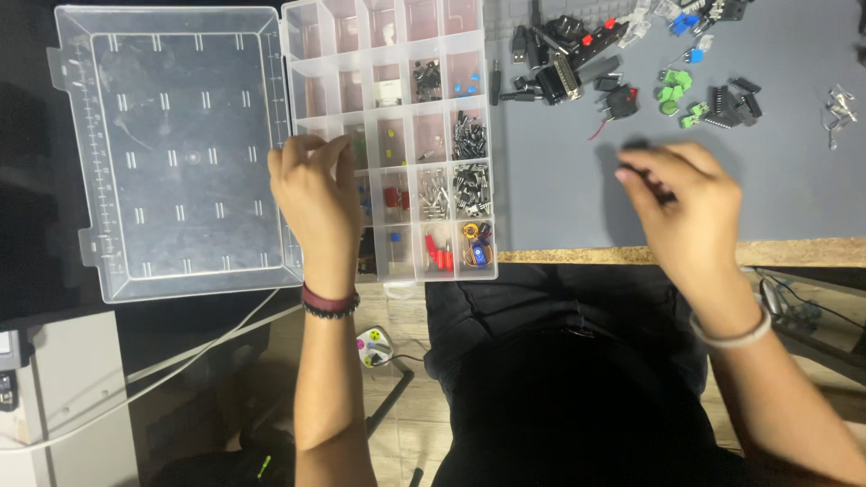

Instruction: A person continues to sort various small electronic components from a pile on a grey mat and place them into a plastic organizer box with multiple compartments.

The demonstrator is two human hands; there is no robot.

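Note:
A clear plastic organiser box (388, 135) lies open on the table, its compartments holding small electronic parts. Its clear lid (180, 153) is folded out flat to the left. My left hand (314, 194) hovers over the box's lower left compartments, fingers bent together near a green part; whether it pinches anything I cannot tell. My right hand (686, 203) is over the grey table top (559, 198) to the right of the box, fingers closed on a small black part (651, 180) that is mostly hidden.
Loose connectors and plugs (564, 63) lie at the back of the table, with green terminal blocks (677, 95), black chips (732, 104) and blue pieces further right. Metal clips (839, 108) sit at the far right. The table's wooden front edge (613, 255) runs below my right hand.

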